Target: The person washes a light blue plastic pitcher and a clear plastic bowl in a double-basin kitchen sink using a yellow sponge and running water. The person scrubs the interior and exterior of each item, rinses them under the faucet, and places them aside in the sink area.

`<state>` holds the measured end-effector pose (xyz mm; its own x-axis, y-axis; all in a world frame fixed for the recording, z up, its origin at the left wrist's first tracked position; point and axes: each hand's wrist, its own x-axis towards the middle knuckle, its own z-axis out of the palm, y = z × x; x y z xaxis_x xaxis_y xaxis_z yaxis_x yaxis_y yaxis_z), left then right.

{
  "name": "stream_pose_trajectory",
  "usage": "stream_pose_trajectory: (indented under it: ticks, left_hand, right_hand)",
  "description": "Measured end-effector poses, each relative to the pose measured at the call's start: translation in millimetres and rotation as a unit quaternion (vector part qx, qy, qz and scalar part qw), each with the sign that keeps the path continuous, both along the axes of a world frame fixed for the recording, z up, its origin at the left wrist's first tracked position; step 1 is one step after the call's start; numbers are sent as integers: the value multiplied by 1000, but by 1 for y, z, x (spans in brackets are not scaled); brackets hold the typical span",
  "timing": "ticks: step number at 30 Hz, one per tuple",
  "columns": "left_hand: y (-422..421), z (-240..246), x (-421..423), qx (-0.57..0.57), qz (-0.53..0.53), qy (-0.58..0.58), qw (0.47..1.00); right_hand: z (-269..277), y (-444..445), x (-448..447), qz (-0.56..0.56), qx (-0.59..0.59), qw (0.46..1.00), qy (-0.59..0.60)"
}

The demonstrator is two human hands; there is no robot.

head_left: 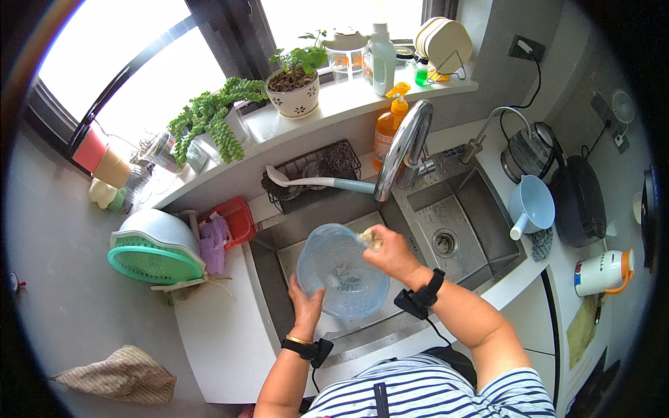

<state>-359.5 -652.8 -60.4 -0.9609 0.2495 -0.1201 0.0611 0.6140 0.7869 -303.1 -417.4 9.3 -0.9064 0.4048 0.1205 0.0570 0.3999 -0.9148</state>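
A translucent blue plastic bowl (345, 292) is held over the large basin of the stainless steel sink (266, 285). My left hand (307, 308) grips its near left rim, thumb over the edge. In my right hand (394, 256) is a pale, wadded scrubber or cloth (371, 239), pressed at the bowl's right rim. Its exact kind is partly hidden by my fingers. Above the bowl arches the chrome faucet (400, 151); no stream of water is visible from it.
A long-handled brush (324, 182) lies across a black wire caddy (345, 151) behind the sink. An orange pump bottle (389, 128) stands beside the faucet. Nested colanders (157, 261) and a red basket (238, 222) sit at left. A blue dipper (533, 204) and a kettle (601, 274) are at right.
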Motion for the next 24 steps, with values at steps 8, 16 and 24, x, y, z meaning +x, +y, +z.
stream_pose_trajectory:
  ticks: [8, 16, 24]
  left_hand:
    - [44, 54, 55, 20, -264, 173, 949]
    - [32, 33, 40, 313, -75, -62, 945]
    - [20, 48, 39, 243, -119, -47, 962]
  right_hand:
    - [-22, -12, -13, -81, -64, 994, -16]
    - [-4, -43, 7, 114, 89, 989, 9]
    - [-3, -23, -14, 135, 130, 982, 41]
